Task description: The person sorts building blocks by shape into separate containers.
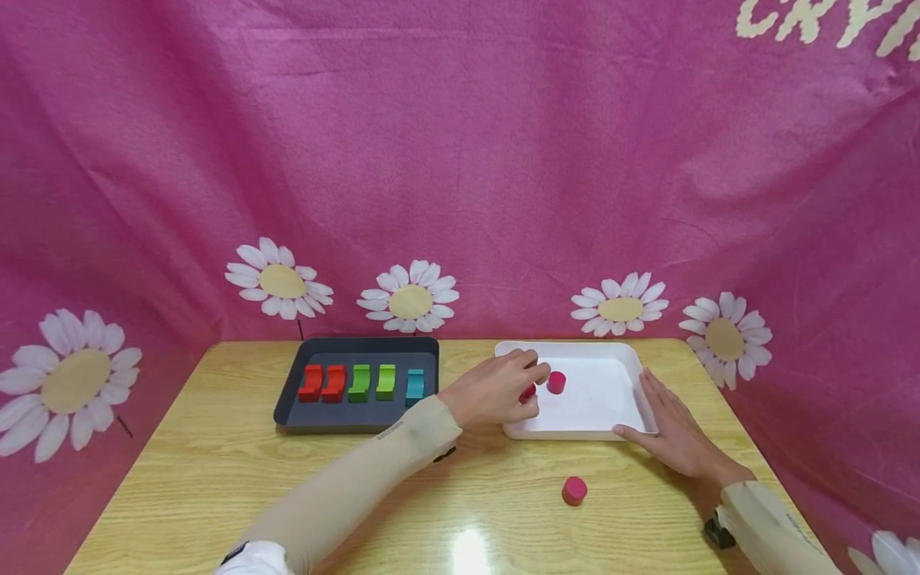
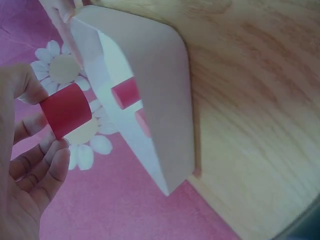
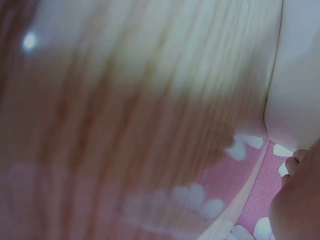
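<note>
My left hand (image 1: pixel 499 389) reaches over the left part of the white tray (image 1: pixel 596 431), back of the hand up. It pinches a red cylinder block (image 2: pixel 67 110) between thumb and fingers, seen large in the left wrist view. Inside the tray lies another red cylinder (image 1: pixel 557 382); the left wrist view also shows a further pink-red cylinder (image 2: pixel 142 122), partly hidden by the tray wall. My right hand (image 1: pixel 676 435) rests against the tray's right side, fingers extended along the wall and thumb at the near corner. In the right wrist view only part of that hand (image 3: pixel 297 190) shows.
A separate red cylinder (image 1: pixel 574 490) stands on the wooden table (image 1: pixel 374 511) in front of the white tray. To the left, a dark grey tray (image 1: pixel 331 419) holds several curved blocks (image 1: pixel 359 383) in red, green and blue. A pink flowered curtain (image 1: pixel 460 184) hangs behind.
</note>
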Demonstrator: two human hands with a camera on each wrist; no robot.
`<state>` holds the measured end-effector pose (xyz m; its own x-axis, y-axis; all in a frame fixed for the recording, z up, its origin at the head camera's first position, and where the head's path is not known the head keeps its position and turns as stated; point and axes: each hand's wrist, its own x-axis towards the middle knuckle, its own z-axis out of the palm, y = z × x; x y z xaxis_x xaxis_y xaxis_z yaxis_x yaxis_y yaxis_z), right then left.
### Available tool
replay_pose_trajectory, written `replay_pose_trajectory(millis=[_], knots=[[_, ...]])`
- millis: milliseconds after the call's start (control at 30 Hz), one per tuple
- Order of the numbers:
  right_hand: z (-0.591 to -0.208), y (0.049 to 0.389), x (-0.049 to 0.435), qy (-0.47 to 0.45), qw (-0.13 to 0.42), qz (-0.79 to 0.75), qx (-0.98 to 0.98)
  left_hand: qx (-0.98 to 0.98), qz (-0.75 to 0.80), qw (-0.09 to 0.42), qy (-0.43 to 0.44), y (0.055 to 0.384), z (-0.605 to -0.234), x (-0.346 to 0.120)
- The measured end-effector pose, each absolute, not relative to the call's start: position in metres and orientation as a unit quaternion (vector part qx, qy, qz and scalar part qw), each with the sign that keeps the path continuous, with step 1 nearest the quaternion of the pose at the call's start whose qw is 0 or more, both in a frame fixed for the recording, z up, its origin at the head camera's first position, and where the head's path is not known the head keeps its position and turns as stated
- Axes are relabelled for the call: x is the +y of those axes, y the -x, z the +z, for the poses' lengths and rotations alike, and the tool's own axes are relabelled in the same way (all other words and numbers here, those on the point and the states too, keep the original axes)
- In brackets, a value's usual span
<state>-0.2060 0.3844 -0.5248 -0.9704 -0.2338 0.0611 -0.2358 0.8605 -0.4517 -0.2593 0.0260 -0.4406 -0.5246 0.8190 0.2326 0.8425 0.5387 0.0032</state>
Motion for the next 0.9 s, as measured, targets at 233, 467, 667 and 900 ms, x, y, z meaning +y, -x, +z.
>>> replay_pose_trajectory(millis=[233, 467, 667, 900], knots=[[-0.525, 0.206, 0.386, -0.122, -0.004, 0.243, -0.962, -0.874, -0.062, 0.083, 0.475, 0.261, -0.45, 0.034], [-0.524, 0.207, 0.386, -0.126, 0.004, 0.239, -0.963, -0.879, -0.059, 0.057, 0.47, 0.267, -0.463, 0.04], [-0.526, 0.207, 0.385, -0.123, 0.001, 0.239, -0.963, -0.88, -0.052, 0.045, 0.47, 0.27, -0.473, 0.044], [-0.525, 0.208, 0.384, -0.121, -0.001, 0.242, -0.963, -0.879, -0.039, 0.039, 0.474, 0.274, -0.48, 0.047]])
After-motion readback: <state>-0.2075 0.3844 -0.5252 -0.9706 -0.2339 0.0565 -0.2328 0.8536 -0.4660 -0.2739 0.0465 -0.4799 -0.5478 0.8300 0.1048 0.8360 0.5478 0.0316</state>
